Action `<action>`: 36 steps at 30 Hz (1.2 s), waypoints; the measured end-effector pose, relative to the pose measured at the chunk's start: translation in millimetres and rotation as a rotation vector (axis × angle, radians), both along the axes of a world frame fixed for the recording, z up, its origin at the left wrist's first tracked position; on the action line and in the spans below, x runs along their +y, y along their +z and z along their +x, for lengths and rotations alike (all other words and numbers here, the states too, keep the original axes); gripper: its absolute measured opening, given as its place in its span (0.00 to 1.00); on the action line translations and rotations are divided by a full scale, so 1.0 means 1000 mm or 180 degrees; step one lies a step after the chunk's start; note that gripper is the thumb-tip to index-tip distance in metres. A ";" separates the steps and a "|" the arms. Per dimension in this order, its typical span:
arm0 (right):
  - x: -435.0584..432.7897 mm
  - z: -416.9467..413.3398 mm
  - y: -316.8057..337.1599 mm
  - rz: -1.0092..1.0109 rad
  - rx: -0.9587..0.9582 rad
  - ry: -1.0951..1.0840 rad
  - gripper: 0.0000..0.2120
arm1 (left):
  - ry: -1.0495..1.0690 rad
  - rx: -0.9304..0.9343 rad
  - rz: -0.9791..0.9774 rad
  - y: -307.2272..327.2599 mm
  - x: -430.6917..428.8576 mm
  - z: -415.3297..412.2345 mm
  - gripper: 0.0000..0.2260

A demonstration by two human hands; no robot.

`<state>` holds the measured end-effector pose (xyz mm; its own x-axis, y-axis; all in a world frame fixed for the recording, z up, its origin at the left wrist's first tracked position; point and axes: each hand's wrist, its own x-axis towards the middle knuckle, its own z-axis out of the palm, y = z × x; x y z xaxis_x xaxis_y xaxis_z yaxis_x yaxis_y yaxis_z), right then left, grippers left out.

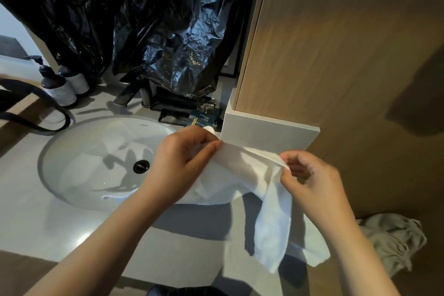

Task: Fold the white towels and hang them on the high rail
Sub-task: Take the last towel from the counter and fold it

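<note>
A small white towel (259,182) stretches between both hands above the right rim of the sink. My left hand (185,161) pinches its upper edge on the left. My right hand (312,182) pinches the same edge further right, and loose folds of the towel hang down below it over the counter's front. Another crumpled pale towel (394,238) lies low at the right, beyond the counter. No rail is in view.
A white oval sink (96,163) is set in a grey counter (43,218), with a dark tap (129,94) behind it. Two pump bottles (57,86) stand at back left. Black plastic sheeting (144,19) hangs behind. A wooden cabinet (336,43) rises at right.
</note>
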<state>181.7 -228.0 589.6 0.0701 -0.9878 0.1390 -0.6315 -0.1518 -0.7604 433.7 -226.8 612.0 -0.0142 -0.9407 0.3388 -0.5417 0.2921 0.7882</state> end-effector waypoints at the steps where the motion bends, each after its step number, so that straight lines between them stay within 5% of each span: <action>1: 0.000 -0.003 -0.001 -0.0005 -0.0013 -0.0059 0.11 | 0.0080 0.0011 0.0020 -0.001 -0.001 0.003 0.05; 12: 0.013 0.010 -0.016 0.0468 -0.0393 0.0366 0.16 | 0.0459 0.0117 0.0187 -0.009 -0.012 0.000 0.07; 18: 0.009 0.037 -0.034 0.0808 -0.0555 0.0371 0.09 | 0.0407 0.0501 0.0434 -0.007 -0.021 -0.019 0.07; 27: -0.020 0.081 -0.043 0.0808 -0.0566 -0.0421 0.27 | 0.0174 0.0923 0.0483 -0.002 -0.020 -0.019 0.06; 32: -0.023 0.090 -0.050 0.0059 -0.0276 -0.0694 0.11 | 0.0239 0.0938 0.0475 -0.004 -0.019 -0.011 0.06; 36: -0.022 0.067 -0.055 0.0316 -0.0395 -0.0360 0.06 | 0.0482 0.1125 0.0514 -0.007 -0.025 0.001 0.07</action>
<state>248.3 -250.3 534.2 -0.0536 -0.9977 0.0412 -0.5407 -0.0057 -0.8412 434.5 -252.3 604.7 0.2191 -0.9647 0.1459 -0.2567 0.0873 0.9625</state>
